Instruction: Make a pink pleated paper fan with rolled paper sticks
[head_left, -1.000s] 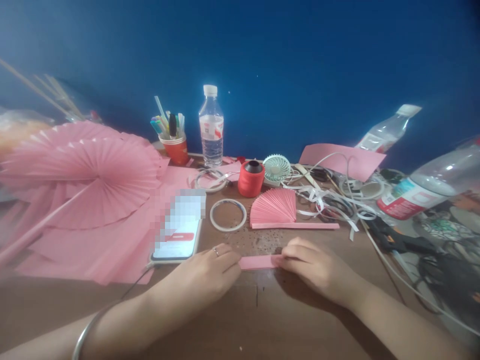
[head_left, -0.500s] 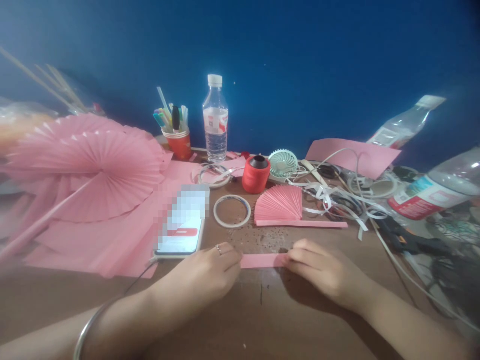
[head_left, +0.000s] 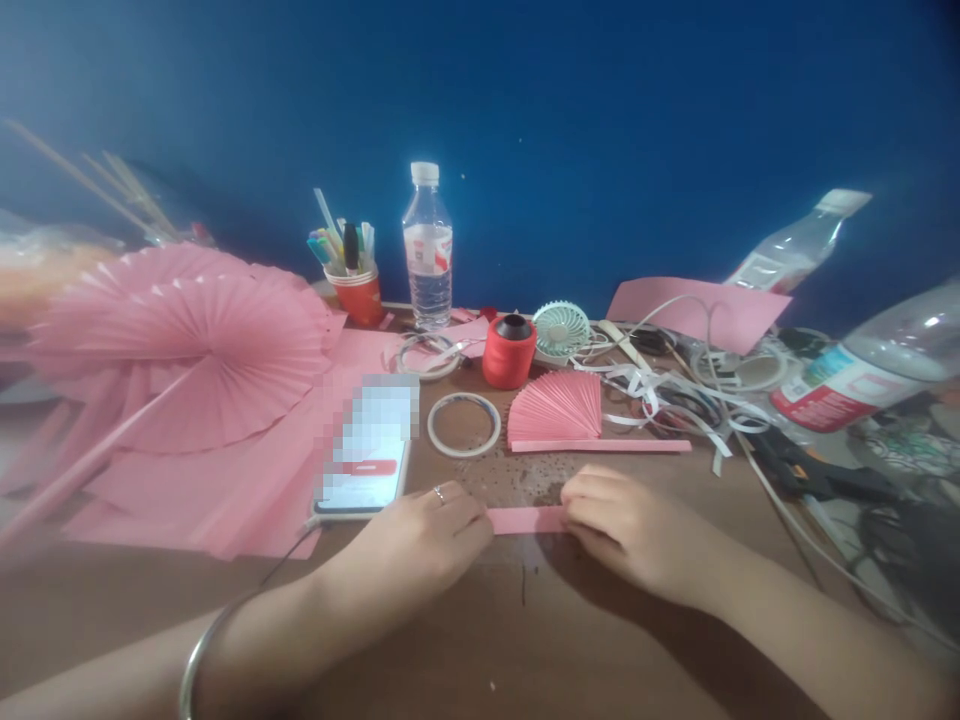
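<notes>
A narrow pink paper strip (head_left: 528,520) lies across the front middle of the brown table. My left hand (head_left: 439,530), with a ring on one finger, has its fingers closed on the strip's left end. At the right end, my right hand (head_left: 619,525) grips it with bent fingers. Both ends are hidden under the fingers; only the strip's middle shows. Just beyond sits a pleated pink paper fan piece (head_left: 556,408), with a straight pink paper strip (head_left: 600,446) along its lower edge. A roll of tape (head_left: 463,426) lies flat beside it.
Left are large pink pleated paper fans (head_left: 202,350) over pink sheets and a phone (head_left: 364,450). Behind stand a pen cup (head_left: 356,290), a water bottle (head_left: 429,250), a red thread spool (head_left: 508,352) and a small fan (head_left: 561,330). Right: tangled white ribbons (head_left: 667,400), a glue gun (head_left: 810,465), bottles.
My hands have come slightly closer together along the strip, so less of its middle shows. The whole view has shifted a little.
</notes>
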